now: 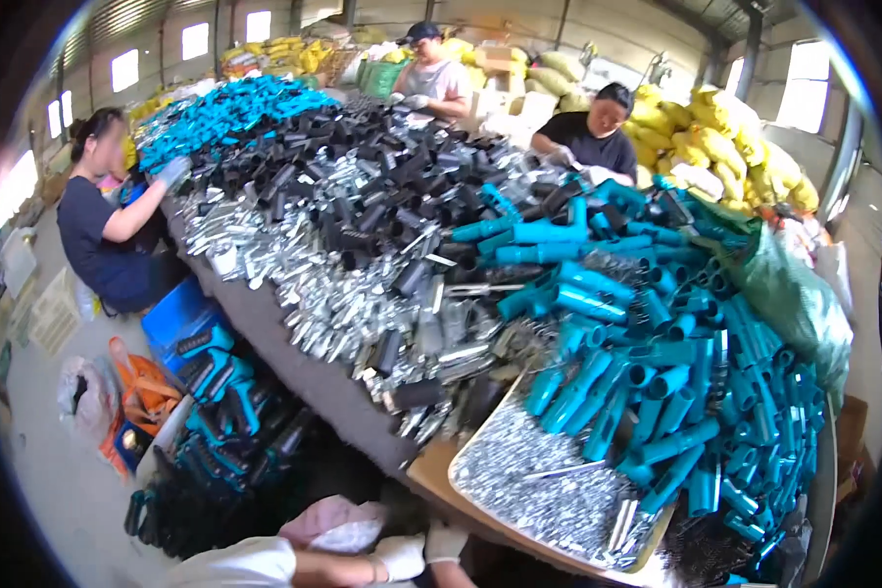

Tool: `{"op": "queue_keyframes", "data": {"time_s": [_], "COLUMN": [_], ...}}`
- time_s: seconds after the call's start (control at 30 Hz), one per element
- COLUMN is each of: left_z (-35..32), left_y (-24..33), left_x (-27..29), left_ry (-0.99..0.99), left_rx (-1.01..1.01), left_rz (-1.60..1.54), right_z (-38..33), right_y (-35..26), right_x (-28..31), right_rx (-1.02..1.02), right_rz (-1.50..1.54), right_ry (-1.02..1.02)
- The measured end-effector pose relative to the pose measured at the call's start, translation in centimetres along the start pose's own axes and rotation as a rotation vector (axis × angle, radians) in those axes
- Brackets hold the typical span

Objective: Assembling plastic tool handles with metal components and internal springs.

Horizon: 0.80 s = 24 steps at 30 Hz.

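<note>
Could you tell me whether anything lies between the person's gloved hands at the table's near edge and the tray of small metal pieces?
Nothing visible does. The right hand and left hand sit low by the table edge, just below the tray; only that bare wooden edge separates them.

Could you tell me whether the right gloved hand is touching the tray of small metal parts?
Apart: the head view shows the right hand below the table edge, short of the tray.

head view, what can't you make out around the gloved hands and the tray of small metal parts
- Left hand: white glove at the lower edge; its grip is hidden from the head view.
- Right hand: tucked under the table edge, fingers hidden.
- Tray: near corner cut off by the picture's rim.
- Small metal parts: too small and blurred to identify.
</note>
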State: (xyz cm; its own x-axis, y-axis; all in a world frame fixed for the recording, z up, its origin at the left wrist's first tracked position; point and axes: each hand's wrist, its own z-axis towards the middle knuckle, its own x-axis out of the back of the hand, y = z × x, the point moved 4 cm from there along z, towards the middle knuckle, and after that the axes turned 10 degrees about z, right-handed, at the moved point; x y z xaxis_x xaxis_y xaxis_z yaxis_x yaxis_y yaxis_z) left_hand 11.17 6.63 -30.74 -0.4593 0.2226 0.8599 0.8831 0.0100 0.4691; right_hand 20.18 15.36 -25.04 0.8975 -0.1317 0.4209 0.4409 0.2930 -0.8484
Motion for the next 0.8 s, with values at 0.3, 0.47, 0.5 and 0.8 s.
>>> {"op": "queue_keyframes", "data": {"time_s": [0.3,0.47,0.5,0.8], "left_z": [0.5,0.4,-0.6,-18.2], "left_y": [4.9,5.1,4.2,-4.5], "left_x": [6.2,10.6,14.6,51.0], "left_ry": [-0.03,-0.192,-0.301,0.737], "left_rx": [0.101,-0.052,-0.122,0.225], "left_rz": [-0.145,-0.054,-0.038,-0.168], "right_z": [-0.4,-0.3,0.3,-5.3], "right_y": [3.0,2.9,-0.3,9.5], "right_x": [0.3,1.8,2.0,10.4], "right_rx": [-0.471,-0.551,-0.821,-1.275], "right_rz": [0.252,0.522,0.914,1.036], "right_ry": [-0.175,-0.182,-0.234,-0.072]}}
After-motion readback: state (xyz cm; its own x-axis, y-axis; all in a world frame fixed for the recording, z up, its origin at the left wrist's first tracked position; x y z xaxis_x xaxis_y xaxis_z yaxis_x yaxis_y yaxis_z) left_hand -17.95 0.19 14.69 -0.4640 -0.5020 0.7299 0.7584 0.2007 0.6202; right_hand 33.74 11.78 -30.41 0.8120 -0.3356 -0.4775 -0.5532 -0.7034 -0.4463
